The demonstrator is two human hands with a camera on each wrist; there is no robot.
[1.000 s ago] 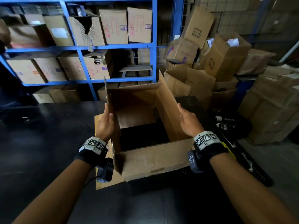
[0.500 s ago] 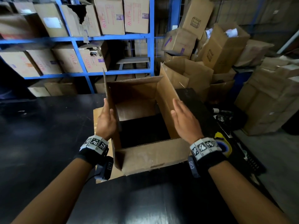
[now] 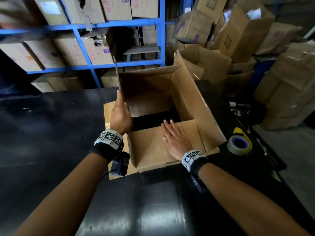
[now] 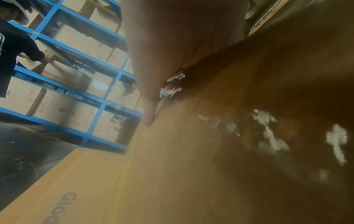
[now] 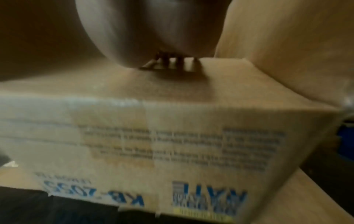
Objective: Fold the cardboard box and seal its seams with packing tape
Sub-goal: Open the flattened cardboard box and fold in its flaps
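1. Head view shows you the open brown corrugated cardboard box [image 3: 172, 113] at the centre of the frame, standing on the black tabletop [image 3: 51, 133] over a flat sheet of brown cardboard [image 3: 109, 111].
2. Your left hand [image 3: 120, 116] is closed around the upright left flap [image 3: 120, 84], thumb on the inner face and fingers out of sight behind it. Your right hand [image 3: 175, 140] lies flat, fingers straight, pressing the near flap [image 3: 150, 147] down inside the box.
3. Expect the box to be light and easy to slide, so it probably needs one hand steadying it while the other folds. The panels look stiff, yet they should bend readily along the scored creases; press near the crease, not at a flap's free edge, which would likely buckle.
4. The board looks worn, with scuffed white patches on the near flap, so a rough pull may tear a corner.
5. The right flap [image 3: 196, 106] leans outward over the roll of clear packing tape on its blue and yellow dispenser [image 3: 239, 144], which sits on the tabletop just beside the box, at the right of the frame.
6. Open tabletop runs across the left and bottom of the frame. The tabletop's right edge is close behind the tape, with stacked brown cartons [image 3: 289, 92] beyond it, so judge any turning of the box toward the left side.
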